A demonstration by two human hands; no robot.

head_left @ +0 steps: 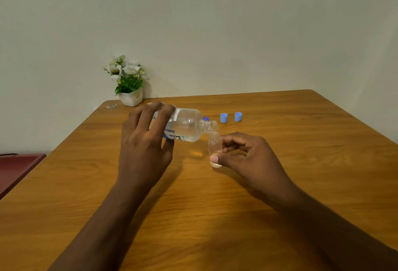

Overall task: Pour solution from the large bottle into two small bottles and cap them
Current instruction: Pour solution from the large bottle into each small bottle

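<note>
Now I count one large bottle (187, 126), two blue caps (224, 118) (238, 116), maybe two small bottles (215, 152) (213, 124).
Left grip (144, 141) clasps the large bottle; right grip (247, 156) pinches one small.

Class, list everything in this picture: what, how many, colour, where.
table: one, brown, centre
large bottle: one, clear, tilted in left hand
small bottle: one, clear, in right hand
second small bottle: one, clear, just behind it
caps: two, light blue, beyond the bottles, rightward
dark cap: one, dark blue, behind large bottle's neck
flowerpot: one, white, table's far left corner
scrap: one, pale, left of flowerpot
red surface: one, maroon, left of table
hands: two; left grips large bottle, right pinches small bottle
</note>
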